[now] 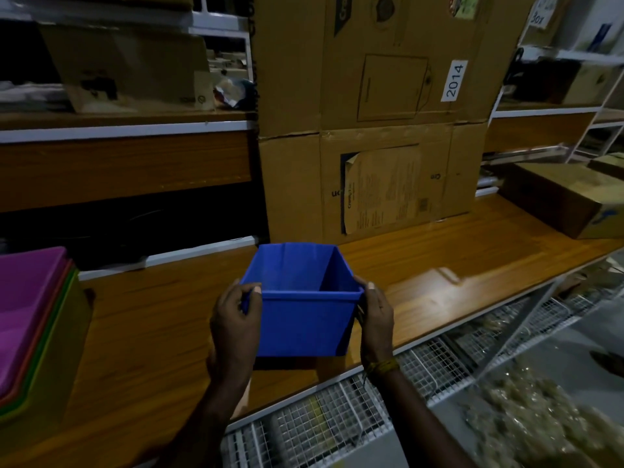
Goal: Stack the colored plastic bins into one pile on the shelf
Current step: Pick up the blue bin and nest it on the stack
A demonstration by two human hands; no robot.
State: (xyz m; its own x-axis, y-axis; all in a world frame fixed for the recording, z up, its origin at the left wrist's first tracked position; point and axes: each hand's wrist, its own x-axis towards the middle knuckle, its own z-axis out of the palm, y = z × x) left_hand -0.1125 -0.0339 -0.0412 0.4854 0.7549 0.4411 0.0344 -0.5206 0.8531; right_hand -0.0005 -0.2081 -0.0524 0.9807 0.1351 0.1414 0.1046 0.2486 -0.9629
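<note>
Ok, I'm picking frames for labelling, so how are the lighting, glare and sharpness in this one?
Head view: dim overall, with the upper-left shelves nearly black; a bright glare patch on the wooden shelf top; motion blur smears the lower-right corner; wide-angle bending curves the shelf edges; the blue plastic bin and both hands, left and right, stay fairly sharp.

Two large cardboard boxes stand stacked at the back, the upper one bearing a white "2014" label. A smaller cardboard carton lies at right. White wire mesh racking runs below.
</note>
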